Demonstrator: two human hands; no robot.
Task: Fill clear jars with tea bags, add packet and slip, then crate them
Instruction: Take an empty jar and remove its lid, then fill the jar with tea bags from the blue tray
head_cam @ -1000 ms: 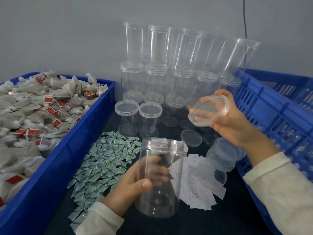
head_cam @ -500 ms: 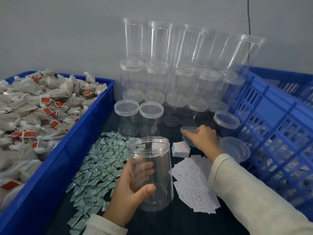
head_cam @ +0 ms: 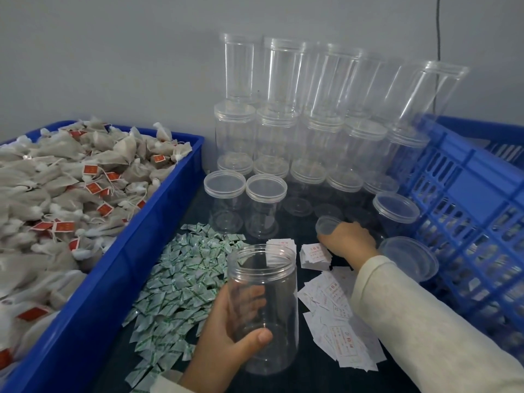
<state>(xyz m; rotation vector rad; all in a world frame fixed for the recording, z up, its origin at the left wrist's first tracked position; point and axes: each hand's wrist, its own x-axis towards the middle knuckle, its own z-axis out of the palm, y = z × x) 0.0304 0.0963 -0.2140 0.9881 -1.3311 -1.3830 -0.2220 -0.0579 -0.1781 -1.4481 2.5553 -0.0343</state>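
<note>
My left hand (head_cam: 226, 336) grips an open, empty clear jar (head_cam: 263, 313) upright on the dark table, near the front. My right hand (head_cam: 348, 242) reaches over the table's middle, its fingers curled on a small clear lid (head_cam: 326, 224) that is tipped up. Just left of that hand lies a small stack of white slips (head_cam: 314, 255); more slips (head_cam: 340, 321) spread under my forearm. Green-white packets (head_cam: 181, 282) lie in a heap left of the jar. Tea bags with red tags (head_cam: 65, 199) fill the blue bin (head_cam: 119, 279) on the left.
Several lidded and stacked clear jars (head_cam: 283, 137) stand against the grey wall. Two lidded jars (head_cam: 243, 202) stand in front of them. Loose clear lids (head_cam: 408, 259) lie by the slatted blue crate (head_cam: 467, 222) on the right.
My right hand lowered the lid it held in the air down to the table's middle, and now stays there on a lid. My left hand stood the jar upright.
</note>
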